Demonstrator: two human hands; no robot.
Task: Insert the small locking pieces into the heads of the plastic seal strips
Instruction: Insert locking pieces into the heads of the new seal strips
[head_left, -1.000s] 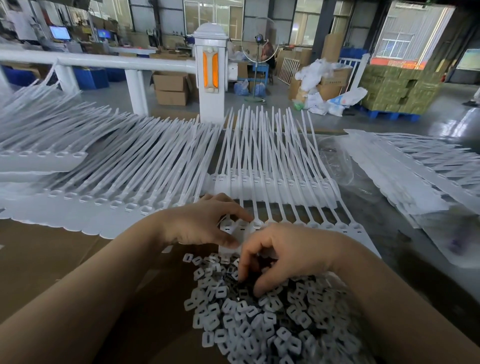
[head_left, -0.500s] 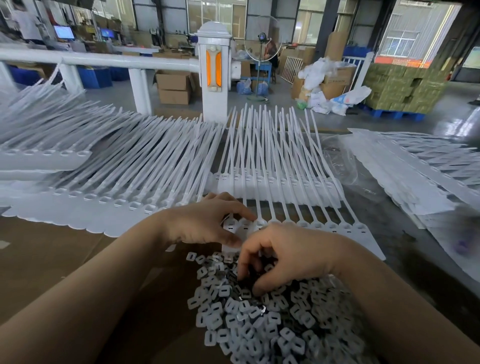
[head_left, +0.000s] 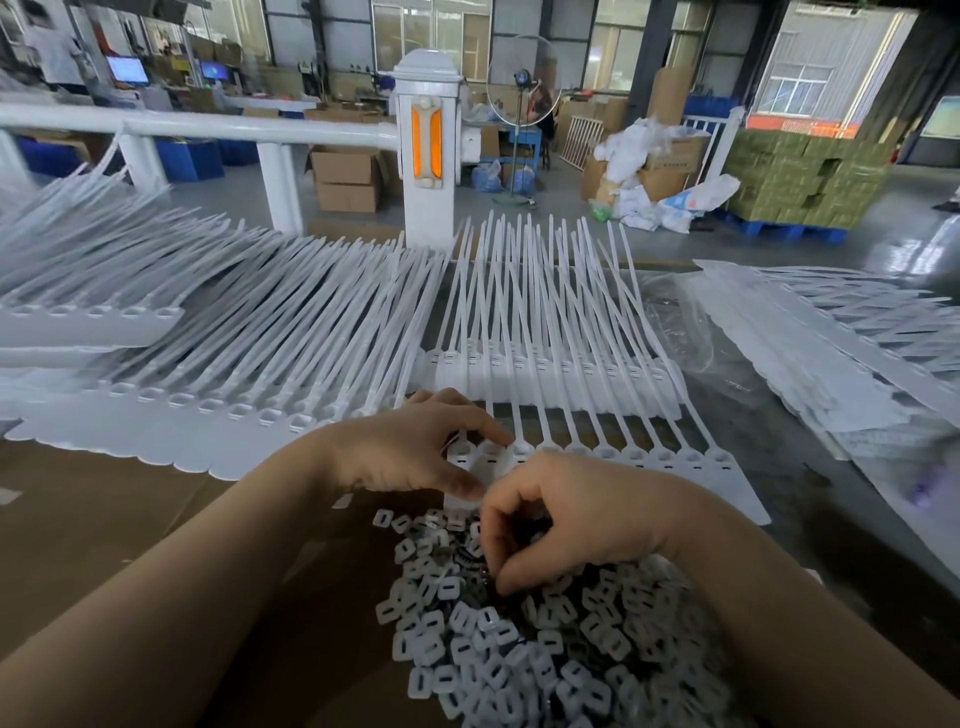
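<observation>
1. Centrally, the left hand (head_left: 415, 452) rests on the near row of seal strips (head_left: 613, 457); its thumb and forefinger pinch the head end of the leftmost strip, the other fingers curled behind.
2. Right hand (head_left: 566, 514): fingers curled downward, tips reaching into the heap of locking pieces (head_left: 519, 639). Whether a piece is pinched between them cannot be told, since the fingertips are hidden among the pieces.
3. Locking pieces: small white slotted squares, heaped on the brown cardboard (head_left: 104, 519) that covers the near worktop, directly in front of the strip heads and touching the right hand.
4. Seal strips: joined side by side at their flat tags, tails pointing away from the person. A second row (head_left: 550, 374) lies just behind the first.
5. Further rows of strips (head_left: 234, 364) fan across the left; flat stacks (head_left: 831, 353) lie at the right.
6. Background: white post with orange reflector (head_left: 426, 145), beyond the worktop.
</observation>
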